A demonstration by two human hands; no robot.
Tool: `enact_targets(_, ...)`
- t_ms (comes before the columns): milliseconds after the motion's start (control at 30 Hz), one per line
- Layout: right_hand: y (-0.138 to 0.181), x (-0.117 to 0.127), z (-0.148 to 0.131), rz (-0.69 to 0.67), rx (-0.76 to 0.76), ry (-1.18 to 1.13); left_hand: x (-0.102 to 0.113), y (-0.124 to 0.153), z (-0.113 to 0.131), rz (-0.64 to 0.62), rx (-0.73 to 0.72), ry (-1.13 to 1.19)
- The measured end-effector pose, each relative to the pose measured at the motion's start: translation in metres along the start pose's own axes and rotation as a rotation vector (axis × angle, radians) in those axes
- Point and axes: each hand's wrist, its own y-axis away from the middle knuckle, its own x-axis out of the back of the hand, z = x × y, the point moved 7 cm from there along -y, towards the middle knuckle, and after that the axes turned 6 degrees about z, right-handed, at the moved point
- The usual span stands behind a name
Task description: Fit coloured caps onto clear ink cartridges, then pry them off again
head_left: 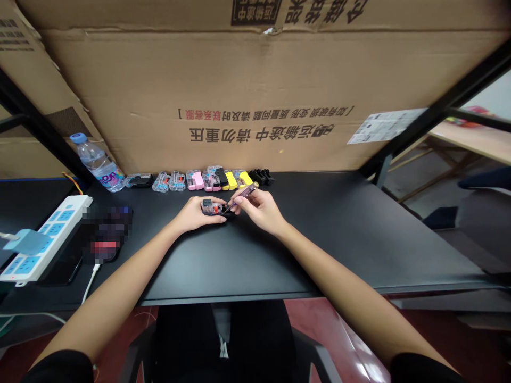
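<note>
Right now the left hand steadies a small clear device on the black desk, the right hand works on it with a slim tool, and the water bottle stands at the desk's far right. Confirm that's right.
Not quite. The head view shows the water bottle at the far left, lying tilted against the cardboard. The rest holds: the left hand steadies the small clear device on the black desk, and the right hand works on it with a slim tool.

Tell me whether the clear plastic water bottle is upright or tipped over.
Tipped over. The clear plastic water bottle with the blue cap lies on its side on the black desk, cap pointing away toward the cardboard.
</note>
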Motion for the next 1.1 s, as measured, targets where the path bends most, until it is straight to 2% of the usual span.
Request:
enact_targets(200,0.001,-0.003,-0.001,-0.055,0.014,0.026,0.0,0.0,0.001,-0.001,-0.013,0.007)
enact_targets(467,0.002,-0.003,-0.007,-0.056,0.06,0.077,0.001,-0.001,0.001,0.017,0.0,-0.019)
enact_targets(800,0.004,0.001,-0.017,0.038,0.22,0.243,0.002,0.001,0.004,0.024,0.0,-0.039)
enact_targets(1100,0.003,0.003,-0.006,0.06,0.1,0.097,0.001,0.0,-0.001,0.011,0.009,-0.03)
